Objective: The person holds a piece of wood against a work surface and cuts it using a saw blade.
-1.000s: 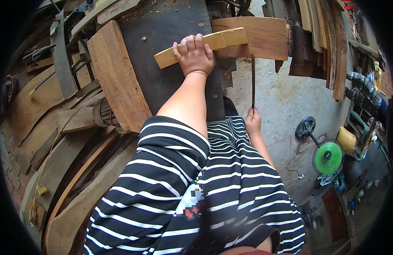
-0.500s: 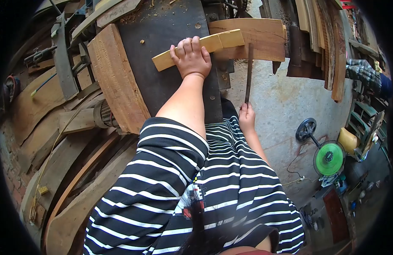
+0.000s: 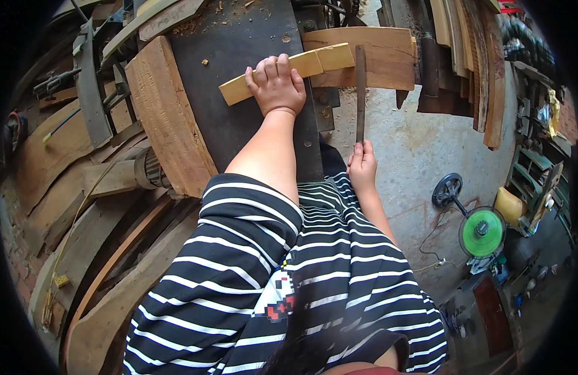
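My left hand (image 3: 276, 86) grips a light yellow wooden strip (image 3: 331, 58), its fingers wrapped over the far edge. The strip slants across a dark flat bench top (image 3: 251, 144), and a thin line crosses it right of the hand. Low on the right, my right hand (image 3: 362, 165) is closed around the near end of a long, dark, narrow bar (image 3: 360, 94). The bar points away from me, its far end close to the strip's right end. Whether the bar touches the strip, I cannot tell. Behind both lies a wider reddish-brown board (image 3: 382, 59).
A thick wooden block (image 3: 170, 119) lies along the bench's left side. Curved planks (image 3: 108, 275) are piled at the left, and upright boards (image 3: 495, 94) stand at the right. A green fan (image 3: 482, 231) stands on the concrete floor (image 3: 420, 144). A plaid sleeve (image 3: 525, 44) shows at the far right.
My right hand and the bar have moved slightly up and left, the bar now more upright. The plaid sleeve at the right has moved upward. My left hand keeps its grip on the strip.
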`<control>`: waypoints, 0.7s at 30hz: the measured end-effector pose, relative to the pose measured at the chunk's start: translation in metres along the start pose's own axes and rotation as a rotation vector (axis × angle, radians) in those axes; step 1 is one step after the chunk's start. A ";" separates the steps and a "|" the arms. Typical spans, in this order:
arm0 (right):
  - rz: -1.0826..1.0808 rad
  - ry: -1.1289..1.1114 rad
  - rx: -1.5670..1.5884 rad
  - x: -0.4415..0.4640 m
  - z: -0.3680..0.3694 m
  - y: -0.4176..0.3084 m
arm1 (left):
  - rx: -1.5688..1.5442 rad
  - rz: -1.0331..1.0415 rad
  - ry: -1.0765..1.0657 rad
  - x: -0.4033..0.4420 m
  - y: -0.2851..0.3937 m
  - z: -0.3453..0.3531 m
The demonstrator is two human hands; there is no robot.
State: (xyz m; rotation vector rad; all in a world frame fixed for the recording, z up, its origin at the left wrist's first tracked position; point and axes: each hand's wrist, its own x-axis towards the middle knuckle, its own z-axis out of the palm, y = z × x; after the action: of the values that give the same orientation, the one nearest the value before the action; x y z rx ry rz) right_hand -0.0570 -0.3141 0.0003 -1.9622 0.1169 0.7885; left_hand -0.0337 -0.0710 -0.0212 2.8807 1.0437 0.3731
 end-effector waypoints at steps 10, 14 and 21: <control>-0.130 0.103 -0.155 0.032 0.011 0.005 | -0.009 0.005 0.002 -0.001 -0.001 0.001; -0.142 0.104 -0.144 0.045 0.019 -0.020 | -0.003 0.006 0.002 -0.001 -0.001 0.002; -0.187 0.156 -0.266 0.050 0.022 -0.044 | 0.000 0.007 0.001 -0.001 0.000 0.000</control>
State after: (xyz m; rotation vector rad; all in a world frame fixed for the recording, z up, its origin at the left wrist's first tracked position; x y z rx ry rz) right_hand -0.0106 -0.2608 -0.0017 -2.2480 -0.0827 0.5499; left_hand -0.0343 -0.0710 -0.0217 2.8847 1.0343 0.3753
